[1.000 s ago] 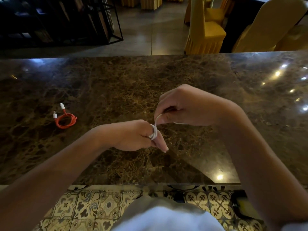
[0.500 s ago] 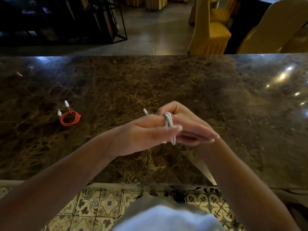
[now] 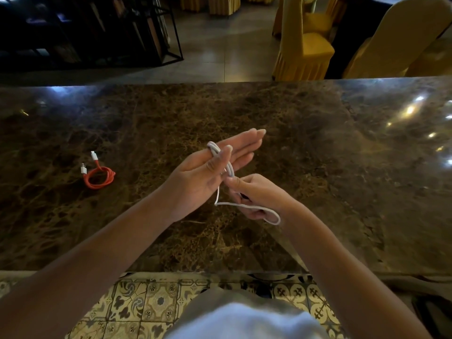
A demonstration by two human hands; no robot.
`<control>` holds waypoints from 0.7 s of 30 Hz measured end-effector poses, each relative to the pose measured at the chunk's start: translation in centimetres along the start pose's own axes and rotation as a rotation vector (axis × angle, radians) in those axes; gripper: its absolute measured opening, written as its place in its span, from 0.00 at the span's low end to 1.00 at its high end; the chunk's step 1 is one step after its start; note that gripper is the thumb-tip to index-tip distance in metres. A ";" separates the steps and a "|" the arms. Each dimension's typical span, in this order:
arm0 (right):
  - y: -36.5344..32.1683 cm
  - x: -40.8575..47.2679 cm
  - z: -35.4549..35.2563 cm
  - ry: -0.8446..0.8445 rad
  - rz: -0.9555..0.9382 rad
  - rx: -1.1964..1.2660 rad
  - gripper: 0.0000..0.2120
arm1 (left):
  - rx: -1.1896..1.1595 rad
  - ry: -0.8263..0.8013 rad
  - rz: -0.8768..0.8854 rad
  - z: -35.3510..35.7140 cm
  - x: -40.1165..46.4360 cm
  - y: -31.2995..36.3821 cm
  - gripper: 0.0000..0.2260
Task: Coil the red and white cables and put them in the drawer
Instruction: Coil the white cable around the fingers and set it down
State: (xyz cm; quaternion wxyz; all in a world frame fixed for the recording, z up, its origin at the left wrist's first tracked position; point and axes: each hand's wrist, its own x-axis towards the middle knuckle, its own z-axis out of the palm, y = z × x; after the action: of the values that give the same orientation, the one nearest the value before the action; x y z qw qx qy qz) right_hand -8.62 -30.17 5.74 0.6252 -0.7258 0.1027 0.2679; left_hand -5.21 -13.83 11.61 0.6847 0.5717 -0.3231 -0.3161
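Note:
The white cable [image 3: 221,159] is wound in several loops around the straight fingers of my left hand [image 3: 208,172], whose thumb presses on the loops. My right hand [image 3: 256,198] sits just below and to the right, pinching the loose end of that cable; a slack loop of it hangs across the right wrist. The red cable [image 3: 99,176] lies coiled on the marble counter [image 3: 318,155] at the left, its two white plugs pointing away from me. No drawer is in view.
The counter's near edge runs across the lower part of the view, with patterned floor tiles [image 3: 151,302] below it. Yellow-covered chairs [image 3: 303,42] stand beyond the far edge at the right, a dark metal rack [image 3: 97,33] at the left.
My left hand has stretched its fingers flat and forward with the white loops around them. My right hand has dropped below it, drawing out a slack length of the cable.

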 end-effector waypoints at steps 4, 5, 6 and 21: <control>-0.7 -1.7 -0.1 -0.007 -0.010 -0.221 0.22 | 0.088 0.125 -0.002 -0.8 0.0 -0.7 0.23; -1.0 -2.2 0.0 0.024 -0.046 -0.348 0.22 | 0.162 0.145 -0.017 -1.1 0.1 -1.1 0.23; -1.3 -2.6 0.1 0.071 -0.081 -0.472 0.22 | 0.243 0.166 -0.028 -1.4 0.2 -1.5 0.22; -5.8 -6.6 0.0 0.179 -0.314 -1.027 0.06 | 0.742 0.014 -0.012 -1.8 -0.1 -2.1 0.24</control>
State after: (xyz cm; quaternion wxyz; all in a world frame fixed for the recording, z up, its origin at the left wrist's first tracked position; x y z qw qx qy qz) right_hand -11.33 -30.30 14.17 0.2113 -0.9645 -0.0981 0.1242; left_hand -3.96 -13.00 9.25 0.4310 0.7851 -0.4078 -0.1777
